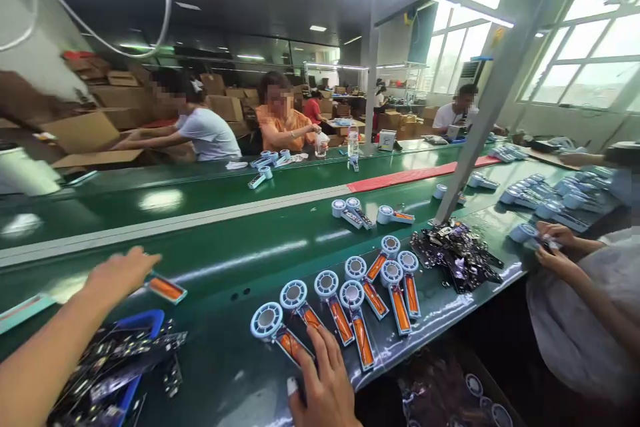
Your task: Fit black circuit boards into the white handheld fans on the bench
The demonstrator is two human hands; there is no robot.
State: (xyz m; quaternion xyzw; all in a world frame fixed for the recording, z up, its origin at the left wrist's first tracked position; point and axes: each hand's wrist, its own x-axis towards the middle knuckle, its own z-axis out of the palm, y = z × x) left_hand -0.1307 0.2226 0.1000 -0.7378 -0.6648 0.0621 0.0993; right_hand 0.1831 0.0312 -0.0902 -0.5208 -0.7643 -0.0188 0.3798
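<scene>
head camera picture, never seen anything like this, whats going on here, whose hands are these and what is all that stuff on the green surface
There is no machine here: the one picture comes from a camera worn on a person's head, looking forward and down at their own two bare hands.

The left hand reaches out over the green surface, next to a loose orange part. It holds nothing that can be seen. The right hand rests its fingertips on the nearest of a row of small units, each with a round light-blue head and an orange handle.

Near the left arm, a blue tray holds dark circuit boards. A pile of dark parts lies further right.

The hands at the right edge belong to a co-worker. More people sit across the surface.
</scene>
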